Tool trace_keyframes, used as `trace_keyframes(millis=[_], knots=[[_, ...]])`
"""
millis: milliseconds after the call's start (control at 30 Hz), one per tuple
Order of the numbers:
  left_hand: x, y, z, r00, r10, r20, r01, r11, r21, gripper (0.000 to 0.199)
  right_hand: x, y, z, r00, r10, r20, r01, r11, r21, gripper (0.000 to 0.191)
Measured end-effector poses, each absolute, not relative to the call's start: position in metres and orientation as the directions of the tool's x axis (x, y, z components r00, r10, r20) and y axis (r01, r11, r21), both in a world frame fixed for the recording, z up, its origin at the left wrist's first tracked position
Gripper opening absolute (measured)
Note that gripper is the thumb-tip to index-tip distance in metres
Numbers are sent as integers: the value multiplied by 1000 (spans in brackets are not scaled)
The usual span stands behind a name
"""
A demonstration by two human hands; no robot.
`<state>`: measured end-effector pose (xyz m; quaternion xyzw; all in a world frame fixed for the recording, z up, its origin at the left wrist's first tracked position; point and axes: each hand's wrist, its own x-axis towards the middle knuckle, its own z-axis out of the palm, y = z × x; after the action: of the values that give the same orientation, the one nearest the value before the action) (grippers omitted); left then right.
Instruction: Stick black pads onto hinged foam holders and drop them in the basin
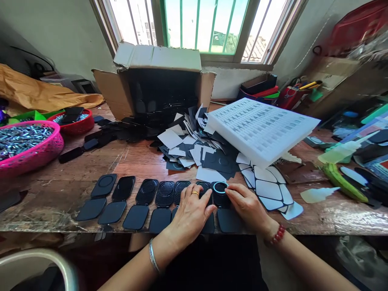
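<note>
Along the table's front edge lies a row of black hinged two-panel cases (pixel 136 217), opened flat. My left hand (pixel 193 206) rests over the cases in the middle of the row, its fingers apart and touching them. My right hand (pixel 247 204) pinches the right side of a pale blue-white ring (pixel 220 187), which sits at the upper panel of the rightmost case. Several upper panels to the left show round ridged recesses, while the leftmost panel (pixel 104 185) has a smooth face with a circle outline. My left hand hides parts of the cases under it.
Behind the row, black and white cards (pixel 194 151) spill from an open cardboard box (pixel 160 60). A white foam tray (pixel 260 125) leans on them. White rounded sheets (pixel 268 188) and a dropper bottle (pixel 318 195) lie right. A pink basket of metal parts (pixel 45 145) stands left.
</note>
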<state>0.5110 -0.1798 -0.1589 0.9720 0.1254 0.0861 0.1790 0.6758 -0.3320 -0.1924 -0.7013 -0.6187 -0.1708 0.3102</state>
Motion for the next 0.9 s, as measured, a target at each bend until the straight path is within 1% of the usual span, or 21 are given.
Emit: trace_keyframes(millis=[200,300,367,433,600,667,733,800,833,867,900], knots=[[518,-181,-163,954,261,144,198,-916,348,41,673,-333,-193,141,819,557,982,-43,-184,23],[519,-182,-164,958,262,119,209,-918,336,37,674,-334,-191,102,837,538,991,-40,-126,25],[520,-183,-164,960,263,98,219,-920,326,37,675,-334,-190,97,850,518,993,-43,-114,26],[521,-184,-165,959,267,95,225,-921,318,36,676,-335,-190,120,857,500,987,-49,-152,25],[523,-185,-168,953,268,138,216,-926,310,36,679,-334,-188,244,827,507,950,-97,-298,23],[523,-185,-169,955,264,137,213,-929,304,37,686,-327,-176,279,813,511,943,-130,-307,20],[523,-184,-172,955,260,145,208,-932,296,38,700,-314,-156,303,791,532,946,-180,-271,20],[521,-184,-173,951,255,177,196,-936,294,42,723,-295,-130,352,767,537,936,-278,-217,21],[519,-183,-173,947,251,199,187,-938,293,43,738,-283,-116,399,765,506,916,-352,-190,21],[516,-182,-173,942,250,223,179,-939,293,44,754,-271,-104,476,742,471,873,-462,-154,22],[513,-181,-173,937,248,247,172,-940,294,44,770,-258,-94,526,710,468,838,-527,-142,22]])
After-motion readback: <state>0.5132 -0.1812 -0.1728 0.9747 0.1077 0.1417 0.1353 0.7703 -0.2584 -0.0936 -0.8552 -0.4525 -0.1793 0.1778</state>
